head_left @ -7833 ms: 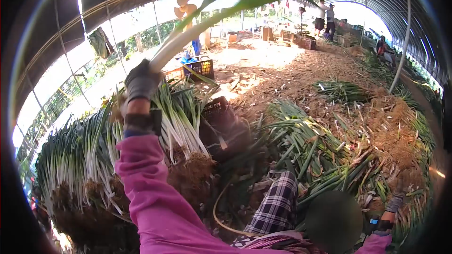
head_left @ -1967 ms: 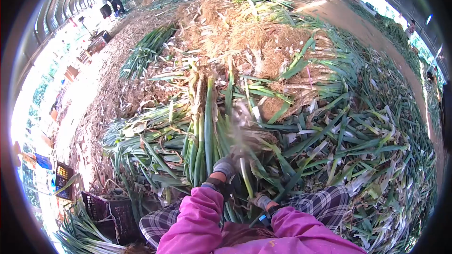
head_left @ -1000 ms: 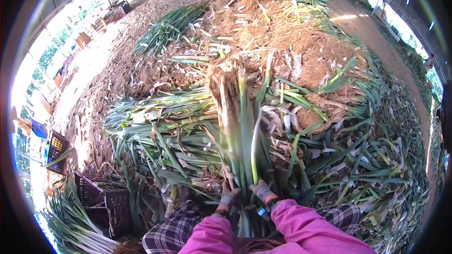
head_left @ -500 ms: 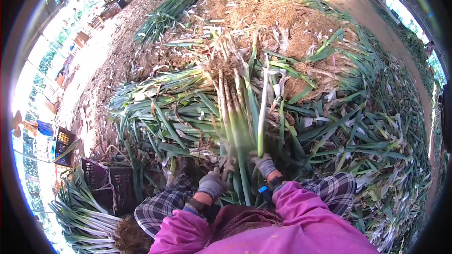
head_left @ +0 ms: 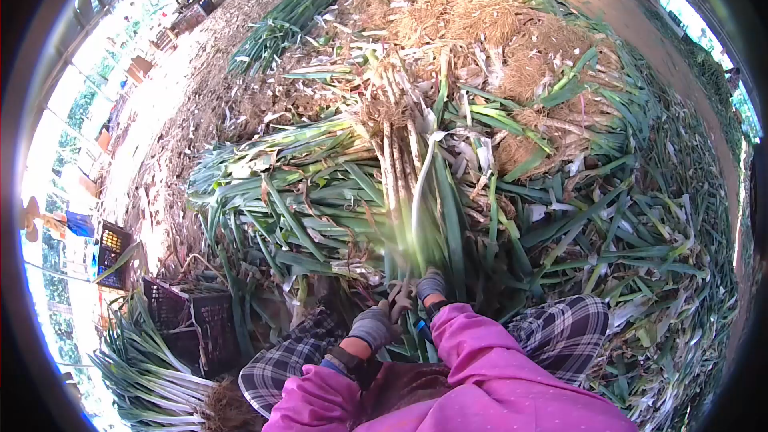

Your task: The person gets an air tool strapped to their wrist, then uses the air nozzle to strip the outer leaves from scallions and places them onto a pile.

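Observation:
A peeled green onion [head_left: 417, 206], with a long white stalk turning green towards me, slants away from my right hand [head_left: 430, 283]. That gloved hand is closed around its leafy lower end. My left hand [head_left: 376, 326], in a grey glove with brown-stained fingers, is just left of and nearer me than the right one. Its fingers look stretched out and somewhat apart by the leaves; I see nothing clearly held there. Beyond the hands, a bunch of unpeeled green onions [head_left: 392, 156] lies with its brown roots pointing away. Motion blurs the leaves near my hands.
Heaps of cut leaves [head_left: 592, 272] spread along the right. More rooted onions [head_left: 520, 56] lie ahead. At the lower left are a dark plastic crate [head_left: 212, 328] and a bundle of clean onions [head_left: 164, 388]. Dry peelings [head_left: 176, 112] cover the ground.
The peeled onion has swung left at its far end and come closer to me. My right hand has moved left and my left hand slightly right, so they are closer together.

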Demonstrator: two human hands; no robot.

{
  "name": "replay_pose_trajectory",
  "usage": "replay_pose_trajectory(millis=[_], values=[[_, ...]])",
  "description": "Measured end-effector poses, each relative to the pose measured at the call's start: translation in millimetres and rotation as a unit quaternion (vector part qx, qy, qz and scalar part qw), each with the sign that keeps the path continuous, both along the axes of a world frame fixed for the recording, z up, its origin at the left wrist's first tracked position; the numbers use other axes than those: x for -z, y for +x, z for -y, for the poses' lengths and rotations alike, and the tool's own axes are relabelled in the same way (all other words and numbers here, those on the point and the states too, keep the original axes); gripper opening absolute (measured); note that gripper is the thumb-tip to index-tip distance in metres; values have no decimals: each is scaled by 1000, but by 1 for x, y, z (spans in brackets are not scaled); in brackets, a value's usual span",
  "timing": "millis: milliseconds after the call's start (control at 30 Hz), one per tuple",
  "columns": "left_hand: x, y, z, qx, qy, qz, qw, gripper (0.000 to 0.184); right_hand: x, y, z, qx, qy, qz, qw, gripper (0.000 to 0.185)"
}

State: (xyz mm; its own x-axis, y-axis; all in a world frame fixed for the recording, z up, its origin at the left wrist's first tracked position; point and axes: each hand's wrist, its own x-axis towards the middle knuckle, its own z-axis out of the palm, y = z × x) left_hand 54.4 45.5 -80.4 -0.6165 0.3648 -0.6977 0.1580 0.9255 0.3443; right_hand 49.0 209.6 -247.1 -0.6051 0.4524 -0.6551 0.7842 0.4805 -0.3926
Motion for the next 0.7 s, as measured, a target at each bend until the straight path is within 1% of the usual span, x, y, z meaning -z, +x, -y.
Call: replay_pose_trajectory(millis=[100, 133, 200, 233, 267, 300, 333, 367, 400, 500, 533, 633, 667, 700], values=[[18, -3, 4, 38, 6, 13, 999, 57, 7, -6, -9, -10, -12, 32, 999, 58], [1, -4, 4, 16, 11, 9, 1000, 56, 5, -3, -14, 19, -39, -6, 999, 60], [-33, -5, 4, -24, 25, -3, 999, 55, -2, 7, -30, 57, -120, -50, 990, 59], [-33, 0, 4, -18, 39, 7, 999, 54, -12, 14, -37, 74, -158, -71, 982, 58], [-32, 10, 5, -13, 50, 18, 998, 53, -64, 16, -43, 100, -209, -96, 968, 54], [-33, 16, 5, -5, 62, 28, 998, 53, -60, 24, -47, 126, -248, -116, 953, 50], [-46, 17, 1, -3, 59, 32, 998, 53, -55, 33, -53, 152, -287, -139, 935, 47], [-46, 16, -2, -9, 69, 19, 997, 53, -49, 39, -57, 176, -327, -163, 914, 43], [-44, 15, -5, -16, 78, 6, 997, 53, -67, 40, -57, 167, -325, -153, 918, 37], [-35, 0, -17, -11, 79, -21, 997, 53, -55, 58, -53, 172, -347, -161, 908, 38], [-31, -8, -24, -4, 77, -27, 997, 53, -46, 65, -53, 178, -360, -131, 906, 47], [-30, -41, -47, -13, 52, -43, 998, 56, -36, 80, -55, 160, -325, -164, 917, 49], [-15, -49, -52, -19, 72, -63, 995, 58, -31, 80, -57, 157, -299, -132, 932, 51], [6, -60, -56, -26, 91, -82, 992, 59, -30, 81, -59, 153, -288, -133, 936, 49]])
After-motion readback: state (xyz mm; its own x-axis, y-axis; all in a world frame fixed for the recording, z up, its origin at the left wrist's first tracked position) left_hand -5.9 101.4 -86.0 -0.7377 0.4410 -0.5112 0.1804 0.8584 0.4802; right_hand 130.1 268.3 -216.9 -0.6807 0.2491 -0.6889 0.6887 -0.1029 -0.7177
